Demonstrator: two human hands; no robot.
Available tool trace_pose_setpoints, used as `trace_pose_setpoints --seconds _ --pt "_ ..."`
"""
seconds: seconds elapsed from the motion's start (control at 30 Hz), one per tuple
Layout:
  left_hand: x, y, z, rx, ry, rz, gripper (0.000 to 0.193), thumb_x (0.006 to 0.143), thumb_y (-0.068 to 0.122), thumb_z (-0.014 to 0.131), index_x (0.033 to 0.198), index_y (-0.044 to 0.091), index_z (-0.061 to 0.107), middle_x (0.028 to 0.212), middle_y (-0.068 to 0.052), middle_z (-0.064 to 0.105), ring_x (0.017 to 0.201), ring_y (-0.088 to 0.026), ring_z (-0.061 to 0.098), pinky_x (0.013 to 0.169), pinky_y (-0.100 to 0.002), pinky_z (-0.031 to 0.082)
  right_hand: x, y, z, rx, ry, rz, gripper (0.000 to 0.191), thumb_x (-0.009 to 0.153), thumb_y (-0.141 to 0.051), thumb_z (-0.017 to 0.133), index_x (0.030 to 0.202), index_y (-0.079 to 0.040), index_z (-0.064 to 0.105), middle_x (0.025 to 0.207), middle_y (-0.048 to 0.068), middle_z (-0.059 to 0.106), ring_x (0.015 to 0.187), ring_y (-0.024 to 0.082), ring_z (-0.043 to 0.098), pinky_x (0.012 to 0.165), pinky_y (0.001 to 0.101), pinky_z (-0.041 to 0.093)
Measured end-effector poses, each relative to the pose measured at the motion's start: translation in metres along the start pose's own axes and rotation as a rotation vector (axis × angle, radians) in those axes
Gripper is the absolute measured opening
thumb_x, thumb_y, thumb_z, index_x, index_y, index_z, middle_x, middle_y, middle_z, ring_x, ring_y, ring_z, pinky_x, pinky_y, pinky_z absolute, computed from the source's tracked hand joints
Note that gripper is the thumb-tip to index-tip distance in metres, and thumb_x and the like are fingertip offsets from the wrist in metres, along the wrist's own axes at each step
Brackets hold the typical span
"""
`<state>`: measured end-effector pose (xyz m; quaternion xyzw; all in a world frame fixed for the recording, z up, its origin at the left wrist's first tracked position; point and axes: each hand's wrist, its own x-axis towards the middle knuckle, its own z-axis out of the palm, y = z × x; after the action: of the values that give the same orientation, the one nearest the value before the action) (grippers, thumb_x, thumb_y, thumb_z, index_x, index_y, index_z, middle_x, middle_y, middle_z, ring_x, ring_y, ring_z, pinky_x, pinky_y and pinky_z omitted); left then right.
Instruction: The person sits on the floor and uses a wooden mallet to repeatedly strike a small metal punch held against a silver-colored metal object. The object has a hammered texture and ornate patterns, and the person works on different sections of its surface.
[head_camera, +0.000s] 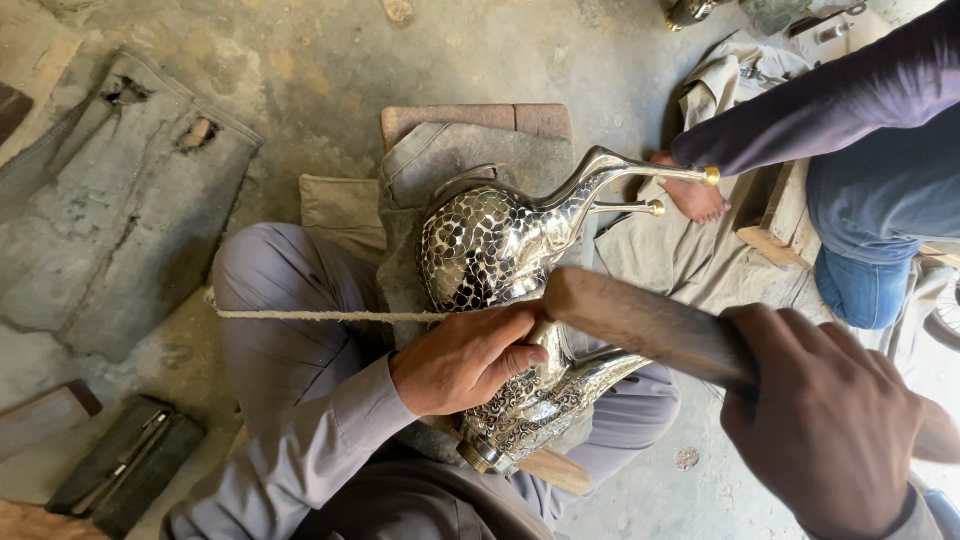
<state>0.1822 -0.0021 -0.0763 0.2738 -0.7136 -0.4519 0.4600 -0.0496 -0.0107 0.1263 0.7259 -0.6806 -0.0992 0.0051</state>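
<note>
Metal ewer (490, 250) lies on lap, tool case (125, 465) left.

no packages, labels, signs, screens visible

A dark tool case (125, 465) lies beside worn cloth (130, 190).

Grey long shirt sleeves (330, 440), buttoned cuff, matching grey trousers (270, 300)
</note>
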Motion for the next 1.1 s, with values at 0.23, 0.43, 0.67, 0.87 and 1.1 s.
trace_pose_setpoints --seconds 0.23,0.43,0.67,0.87,1.1 --pt "-0.005 -0.005 0.003 -0.01 0.026 0.011 0.034 0.108 0.026 0.057 0.126 -0.002 0.054 0.101 -0.013 0.065 0.082 -0.026 0.068 0.074 -0.038 0.058 -0.002 -0.002 -0.002 -0.061 -0.014 -0.016 0.04 0.071 -0.013 0.073 0.111 -0.015 0.069 0.093 0.005 0.074 0.083 0.029 0.073 0.071 0.0448 0.056" --pt "-0.005 -0.005 0.006 -0.035 0.057 -0.009 0.023 0.11 0.026 0.059 0.117 0.003 0.055 0.092 -0.007 0.062 0.074 -0.019 0.063 0.068 -0.035 0.056 -0.004 -0.002 -0.007 -0.216 0.085 -0.133 0.029 0.079 -0.017 0.073 0.108 -0.018 0.071 0.086 0.001 0.073 0.076 0.023 0.071 0.07 0.0413 0.056" --pt "-0.007 0.003 0.007 -0.038 0.098 -0.101 0.031 0.106 0.021 0.061 0.126 -0.001 0.055 0.081 -0.007 0.059 0.066 -0.019 0.06 0.06 -0.036 0.051 -0.001 -0.012 -0.018 -0.107 0.026 0.045 0.044 0.082 -0.025 0.082 0.122 -0.013 0.069 0.086 0.006 0.073 0.078 0.027 0.072 0.067 0.0389 0.058" --pt "-0.015 0.016 -0.007 -0.215 0.35 -0.164 0.023 0.109 0.019 0.055 0.123 0.0 0.053 0.091 -0.007 0.068 0.082 -0.017 0.076 0.067 -0.028 0.066 -0.033 0.012 -0.01 -0.096 0.253 0.046 0.043 0.075 -0.022 0.082 0.115 -0.009 0.074 0.096 0.012 0.076 0.081 0.03 0.074 0.074 0.0422 0.058" --pt "-0.017 0.047 -0.028 -0.185 0.39 -0.461 0.033 0.097 0.022 0.067 0.116 -0.001 0.053 0.092 -0.009 0.074 0.082 -0.017 0.078 0.065 -0.028 0.068 -0.079 0.075 0.115 0.641 0.14 0.615 0.049 0.08 -0.032 0.085 0.112 0.002 0.072 0.087 0.018 0.075 0.079 0.023 0.072 0.076 0.0385 0.055"
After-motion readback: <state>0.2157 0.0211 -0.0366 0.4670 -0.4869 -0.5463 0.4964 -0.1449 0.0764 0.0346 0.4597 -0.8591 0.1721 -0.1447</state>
